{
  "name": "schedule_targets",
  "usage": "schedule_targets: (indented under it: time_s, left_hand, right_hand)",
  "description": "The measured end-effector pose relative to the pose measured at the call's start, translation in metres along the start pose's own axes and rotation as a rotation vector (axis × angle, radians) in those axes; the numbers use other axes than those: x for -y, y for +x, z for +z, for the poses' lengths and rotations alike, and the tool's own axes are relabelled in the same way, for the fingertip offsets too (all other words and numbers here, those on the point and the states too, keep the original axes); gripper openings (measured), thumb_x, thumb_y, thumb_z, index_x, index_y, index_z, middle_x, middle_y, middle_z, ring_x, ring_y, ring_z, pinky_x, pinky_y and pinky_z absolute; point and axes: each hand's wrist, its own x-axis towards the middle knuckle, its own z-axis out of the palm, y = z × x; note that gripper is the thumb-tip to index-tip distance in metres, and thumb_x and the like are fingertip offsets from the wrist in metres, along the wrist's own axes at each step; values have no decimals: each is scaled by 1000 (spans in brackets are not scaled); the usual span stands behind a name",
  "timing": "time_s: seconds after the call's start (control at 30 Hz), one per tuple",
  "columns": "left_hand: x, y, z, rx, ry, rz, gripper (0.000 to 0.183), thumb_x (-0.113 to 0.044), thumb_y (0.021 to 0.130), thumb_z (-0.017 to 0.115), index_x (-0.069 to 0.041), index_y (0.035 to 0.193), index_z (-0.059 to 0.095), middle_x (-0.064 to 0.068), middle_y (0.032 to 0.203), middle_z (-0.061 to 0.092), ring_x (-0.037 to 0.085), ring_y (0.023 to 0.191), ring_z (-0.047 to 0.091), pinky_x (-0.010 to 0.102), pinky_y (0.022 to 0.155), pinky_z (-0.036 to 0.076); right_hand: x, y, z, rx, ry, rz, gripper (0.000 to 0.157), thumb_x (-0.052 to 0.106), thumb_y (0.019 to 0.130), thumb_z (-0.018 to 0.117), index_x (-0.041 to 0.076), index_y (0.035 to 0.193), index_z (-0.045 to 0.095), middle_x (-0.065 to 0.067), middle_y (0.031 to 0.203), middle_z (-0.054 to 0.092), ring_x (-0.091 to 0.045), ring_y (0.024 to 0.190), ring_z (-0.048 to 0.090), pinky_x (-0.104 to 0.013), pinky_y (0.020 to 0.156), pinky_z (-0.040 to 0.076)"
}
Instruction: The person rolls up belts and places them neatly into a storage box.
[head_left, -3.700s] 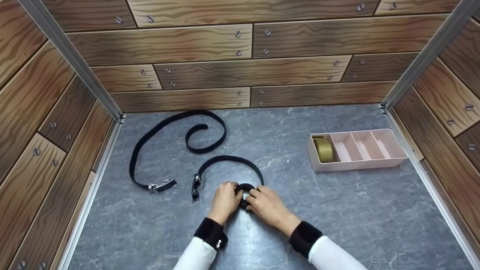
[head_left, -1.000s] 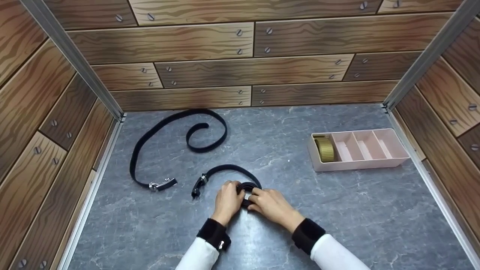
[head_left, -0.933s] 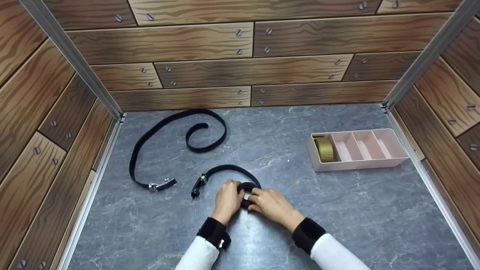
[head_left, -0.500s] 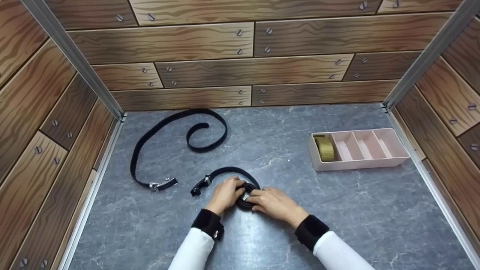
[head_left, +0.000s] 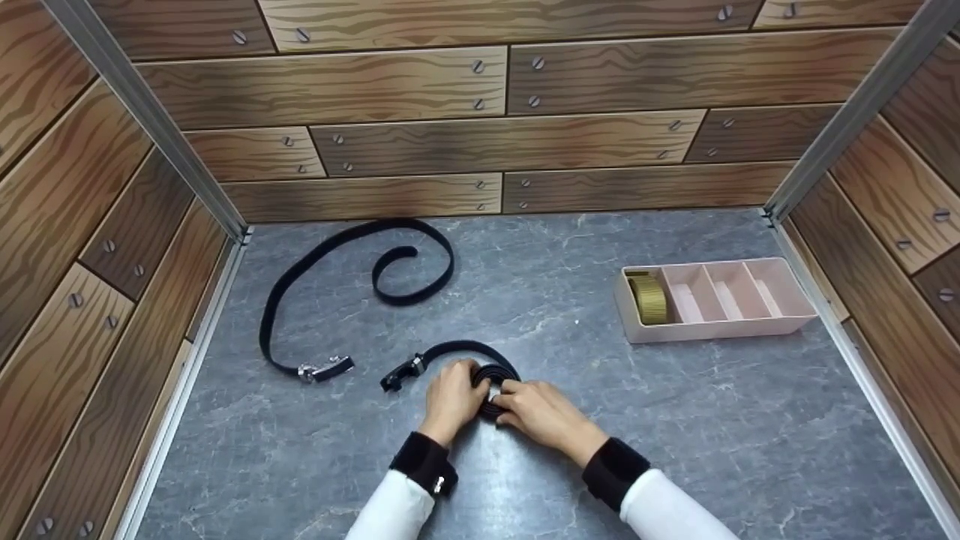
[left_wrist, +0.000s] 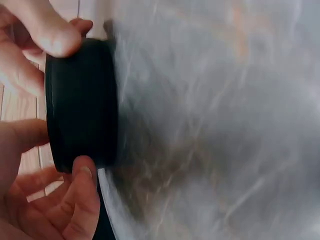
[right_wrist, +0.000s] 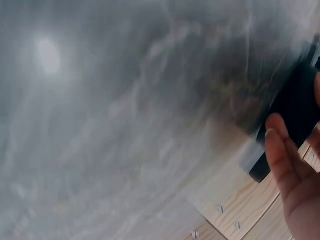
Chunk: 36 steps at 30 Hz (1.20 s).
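A black belt is partly wound into a tight coil (head_left: 494,370) on the grey table, its spiral showing from above. My left hand (head_left: 451,399) grips the coil's left side, thumb at the inner opening. Opposite it, my right hand (head_left: 551,418) pinches the right side with thumb and fingers. The loose belt end (head_left: 463,346) arcs behind the hands to a buckle (head_left: 412,366) lying left of them. In the left wrist view, the fingers of both hands hold the coil's outer band (left_wrist: 82,105). The right wrist view shows fingertips on the dark band (right_wrist: 295,107).
A second black belt (head_left: 276,300) lies loosely curved at the back left, its silver buckle (head_left: 307,373) toward me. At the right stands a pink divided tray (head_left: 712,331) with a gold-coloured roll (head_left: 651,301) in its leftmost compartment. Wood-patterned walls (head_left: 405,82) enclose the table.
The belt's free length has shortened and its arc has drawn closer to the coil. Its buckle has swung round to point more sideways. Both hands have stayed at the coil, shifting slightly.
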Motion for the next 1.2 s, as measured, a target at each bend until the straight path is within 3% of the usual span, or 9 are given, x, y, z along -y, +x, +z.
schedule_targets:
  time_s: [0.1,0.2,0.3,0.53,0.67,0.77,0.87,1.03,1.2]
  left_hand:
    - [0,-2,2,-14,-72,-74,28,-25,80,77,-9,103,71,7,97,69,30,91,66,44,74,52]
    - [2,-1,2,-10,-133,-88,28,-19,78,77,-8,104,73,7,96,70,29,90,66,43,76,51]
    - [3,2,0,4,-127,-48,25,-16,77,76,-11,102,76,6,94,72,29,87,67,42,72,51]
    - [8,9,-5,64,-32,143,19,-15,80,73,-15,99,78,3,93,72,26,85,68,40,70,52]
    - [7,11,-7,73,-18,161,7,-17,84,73,-12,88,76,5,87,72,26,78,68,39,65,52]
    - [4,11,-6,57,-13,145,11,-17,85,73,-13,75,71,2,76,68,23,68,66,37,59,50]
    - [2,10,-5,27,-3,121,12,-17,83,75,-13,73,70,3,74,68,24,67,66,38,58,49]
    - [1,6,-2,-43,76,109,22,-22,82,76,-16,66,63,5,71,67,31,67,67,41,56,48]
    - [1,4,-1,-86,136,170,25,-21,82,76,-13,63,61,6,70,67,31,66,66,43,56,48]
  right_hand:
    - [6,1,2,-22,-1,61,19,27,86,74,14,99,72,1,88,59,-18,68,63,-32,59,52]
    - [9,2,1,-10,24,85,18,26,86,74,13,97,70,0,89,59,-19,70,63,-33,60,52]
    - [7,3,-2,44,72,70,18,24,87,73,13,101,69,1,92,58,-18,75,63,-33,65,53]
    - [-9,1,-11,161,97,-26,30,32,89,70,15,113,70,0,116,60,-20,96,64,-36,84,51]
    - [-14,1,-11,169,109,-39,33,36,89,69,13,113,69,-4,124,58,-23,104,62,-38,92,49]
    - [-14,-1,-10,161,146,-22,33,35,89,70,11,112,69,-6,126,58,-24,107,61,-38,94,48]
    - [-14,-3,-9,162,173,-9,33,34,89,69,10,113,68,-8,127,57,-25,110,60,-38,96,47]
    - [-12,-2,-10,173,132,-24,30,31,93,66,11,113,69,-7,126,57,-24,111,59,-37,97,46]
    - [-14,-3,-10,145,64,-85,27,24,93,66,12,117,70,-5,122,59,-26,107,60,-38,93,48]
